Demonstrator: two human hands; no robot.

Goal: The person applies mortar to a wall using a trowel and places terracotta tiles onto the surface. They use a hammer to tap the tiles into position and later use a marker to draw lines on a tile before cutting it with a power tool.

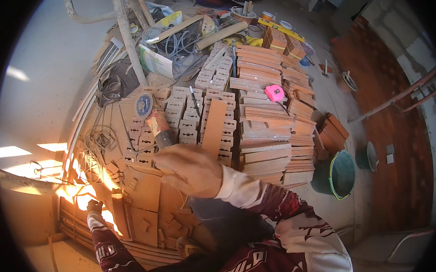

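My right hand (pixel 190 169), smeared by motion, is above the near end of the brick stack, close to the back end of an angle grinder (pixel 159 126). The grinder lies on the bricks with its round disc (pixel 144 105) toward the far left. Whether the hand touches it I cannot tell. A flat terracotta tile (pixel 214 126) rests on the hollow bricks (pixel 182 112) just beyond that hand, beside a dark marker-like stick (pixel 194 101). Down at the lower left, my left hand (pixel 94 207) is closed in bright sunlight by terracotta tiles (pixel 143 225); glare hides what it grips.
Stacked terracotta strips (pixel 265 118) stand right of the bricks, with a pink tape measure (pixel 274 93) on top. A green bucket (pixel 334 175) is farther right. A yellow level (pixel 281 30) lies at the back. A leaning pole (pixel 127 37) and tangled cable (pixel 101 139) are at left.
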